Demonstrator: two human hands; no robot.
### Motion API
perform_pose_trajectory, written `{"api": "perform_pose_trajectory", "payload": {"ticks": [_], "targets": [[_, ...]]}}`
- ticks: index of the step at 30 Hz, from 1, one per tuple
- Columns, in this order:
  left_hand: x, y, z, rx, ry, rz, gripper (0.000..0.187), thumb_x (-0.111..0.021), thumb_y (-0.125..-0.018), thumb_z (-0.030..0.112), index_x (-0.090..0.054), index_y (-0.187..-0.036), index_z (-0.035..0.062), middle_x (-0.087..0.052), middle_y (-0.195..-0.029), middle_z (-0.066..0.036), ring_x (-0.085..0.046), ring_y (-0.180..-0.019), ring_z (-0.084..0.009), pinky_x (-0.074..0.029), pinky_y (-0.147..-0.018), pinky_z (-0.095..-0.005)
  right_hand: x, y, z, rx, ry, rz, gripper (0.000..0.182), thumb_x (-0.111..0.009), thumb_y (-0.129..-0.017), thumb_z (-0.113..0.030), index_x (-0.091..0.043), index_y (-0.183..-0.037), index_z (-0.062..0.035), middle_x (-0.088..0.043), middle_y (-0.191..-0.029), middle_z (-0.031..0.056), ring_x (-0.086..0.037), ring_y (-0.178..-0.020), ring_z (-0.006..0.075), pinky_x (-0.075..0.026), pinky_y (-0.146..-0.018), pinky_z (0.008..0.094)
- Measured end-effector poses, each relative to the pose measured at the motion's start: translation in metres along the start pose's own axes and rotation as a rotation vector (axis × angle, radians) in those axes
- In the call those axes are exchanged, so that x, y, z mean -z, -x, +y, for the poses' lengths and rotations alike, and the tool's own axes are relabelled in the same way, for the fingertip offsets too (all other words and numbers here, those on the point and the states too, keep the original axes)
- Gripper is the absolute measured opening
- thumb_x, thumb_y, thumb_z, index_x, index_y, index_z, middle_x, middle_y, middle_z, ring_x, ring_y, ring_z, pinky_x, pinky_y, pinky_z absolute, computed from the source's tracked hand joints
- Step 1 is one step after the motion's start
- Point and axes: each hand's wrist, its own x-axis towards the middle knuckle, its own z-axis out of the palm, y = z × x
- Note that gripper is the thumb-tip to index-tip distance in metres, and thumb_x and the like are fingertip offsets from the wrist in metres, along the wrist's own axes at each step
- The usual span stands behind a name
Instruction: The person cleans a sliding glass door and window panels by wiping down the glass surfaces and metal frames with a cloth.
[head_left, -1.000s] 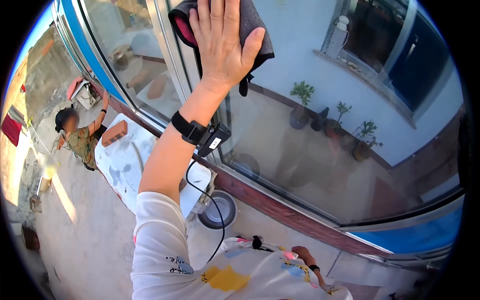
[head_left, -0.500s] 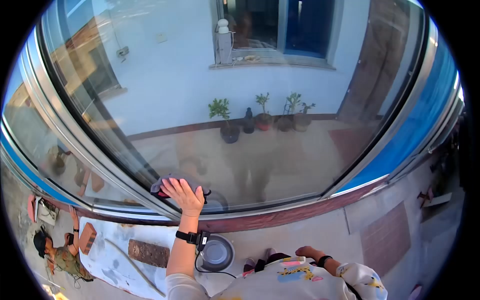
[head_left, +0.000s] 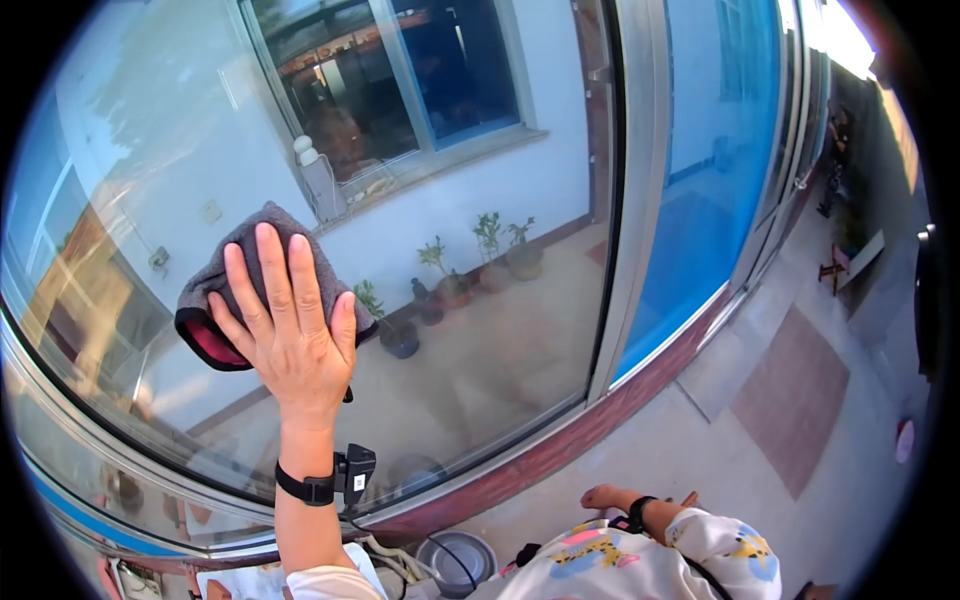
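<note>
My left hand [head_left: 295, 335] lies with its fingers spread over a grey cloth [head_left: 205, 285], pressing it against the large window pane [head_left: 490, 370]. The cloth has a black edge, and a pink-red inner side shows at its lower left corner. A black strap with a small device [head_left: 355, 475] and a cable is on that wrist. Beside my body, low down, my right hand [head_left: 602, 497] is held away from the glass; it is small in view and its fingers do not show clearly. A black band circles the right wrist.
Silver metal frames [head_left: 635, 200] border the pane. A metal basin [head_left: 455, 560] stands on the ground below me. Behind the glass are several potted plants [head_left: 452, 285] and an inner window [head_left: 400, 80]. Another person [head_left: 838, 140] is at the far right.
My left hand has moved the cloth up from the pane's lower edge and to the left. My view has turned right, and the person at lower left has left view.
</note>
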Motion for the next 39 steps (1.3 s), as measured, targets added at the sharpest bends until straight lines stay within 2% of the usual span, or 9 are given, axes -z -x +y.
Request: {"api": "perform_pose_trajectory", "payload": {"ticks": [6, 11, 15, 18, 23, 28, 30, 33, 39], "targets": [[-0.043, 0.039, 0.138, -0.405, 0.026, -0.145, 0.056, -0.05, -0.092, 0.045, -0.044, -0.141, 0.0192, -0.036, -0.15, 0.001, -0.032, -0.138, -0.0251, -0.025, -0.105, -0.0526, 0.022, 0.035, 0.08, -0.019, -0.056, 0.084, 0.041, -0.046, -0.088, -0.039, -0.065, -0.113, -0.0138, -0.064, -0.117, 0.0113, -0.059, -0.106, 0.0325, -0.046, -0.094, 0.0399], [-0.058, 0.025, 0.185, -0.736, 0.081, -0.157, 0.05, -0.046, -0.096, 0.036, -0.046, -0.14, 0.0123, -0.039, -0.149, 0.003, -0.041, -0.133, -0.0134, -0.036, -0.077, -0.0257, 0.031, 0.072, 0.151, -0.028, 0.014, 0.042, 0.037, -0.044, -0.09, -0.038, -0.067, -0.109, -0.0154, -0.062, -0.121, 0.0087, -0.058, -0.111, 0.0302, -0.046, -0.094, 0.0414], [-0.053, -0.023, 0.191, -0.636, 0.047, -0.132, 0.054, -0.055, -0.09, 0.039, -0.048, -0.138, 0.0162, -0.043, -0.146, 0.003, -0.043, -0.131, -0.0135, -0.033, -0.072, -0.03, 0.031, 0.086, 0.195, -0.125, -0.051, -0.061, 0.037, -0.044, -0.089, -0.036, -0.066, -0.109, -0.0144, -0.063, -0.121, 0.0083, -0.058, -0.111, 0.0306, -0.047, -0.094, 0.0418], [-0.044, -0.079, 0.19, -0.303, 0.109, -0.106, 0.052, -0.062, -0.085, 0.029, -0.053, -0.134, 0.0124, -0.045, -0.144, -0.004, -0.04, -0.134, -0.0264, -0.021, -0.111, -0.0523, 0.036, 0.071, 0.222, -0.096, 0.065, -0.177, 0.039, -0.044, -0.088, -0.038, -0.067, -0.11, -0.0157, -0.063, -0.12, 0.0082, -0.059, -0.11, 0.0303, -0.046, -0.095, 0.0407], [-0.037, -0.208, 0.162, 0.272, 0.246, 0.487, 0.038, -0.048, -0.097, 0.017, -0.052, -0.133, 0.0062, -0.044, -0.145, -0.009, -0.037, -0.136, -0.0304, -0.021, -0.11, -0.0491, 0.075, 0.074, 0.243, -0.106, -0.174, 0.119, 0.039, -0.047, -0.086, -0.043, -0.068, -0.11, -0.0205, -0.065, -0.117, 0.0071, -0.06, -0.108, 0.0288, -0.047, -0.095, 0.0396], [-0.023, -0.333, 0.147, 0.117, 0.807, 0.662, 0.038, -0.042, -0.101, 0.03, -0.052, -0.132, 0.0095, -0.047, -0.142, -0.007, -0.037, -0.135, -0.0275, -0.02, -0.11, -0.0499, 0.07, 0.075, 0.262, -0.082, -0.32, 0.273, 0.036, -0.053, -0.084, -0.046, -0.068, -0.109, -0.0268, -0.066, -0.114, 0.005, -0.06, -0.108, 0.0293, -0.047, -0.095, 0.0397], [-0.014, -0.351, 0.161, 0.053, 0.462, 0.455, 0.047, -0.045, -0.098, 0.03, -0.045, -0.138, 0.0061, -0.039, -0.147, -0.011, -0.031, -0.137, -0.0328, -0.02, -0.111, -0.0507, 0.077, 0.068, 0.265, -0.098, -0.316, 0.286, 0.036, -0.052, -0.084, -0.046, -0.068, -0.109, -0.0257, -0.066, -0.114, 0.0061, -0.06, -0.107, 0.0299, -0.047, -0.095, 0.0397], [-0.015, -0.323, 0.202, -0.078, 0.007, 0.382, 0.047, -0.046, -0.097, 0.03, -0.046, -0.137, 0.0063, -0.039, -0.147, -0.011, -0.032, -0.137, -0.0337, -0.025, -0.109, -0.0511, 0.071, 0.067, 0.282, -0.134, -0.375, 0.28, 0.036, -0.052, -0.083, -0.045, -0.068, -0.108, -0.0236, -0.066, -0.112, 0.0087, -0.061, -0.106, 0.0314, -0.048, -0.093, 0.04], [-0.057, -0.154, 0.271, -0.141, 0.089, 0.008, 0.048, -0.047, -0.095, 0.038, -0.049, -0.138, 0.0156, -0.041, -0.147, -0.004, -0.03, -0.139, -0.0301, -0.013, -0.112, -0.0541, 0.027, 0.09, 0.273, -0.16, -0.396, 0.242, 0.037, -0.049, -0.084, -0.042, -0.069, -0.102, -0.0165, -0.065, -0.11, 0.0119, -0.061, -0.102, 0.0334, -0.05, -0.088, 0.0399]]}}
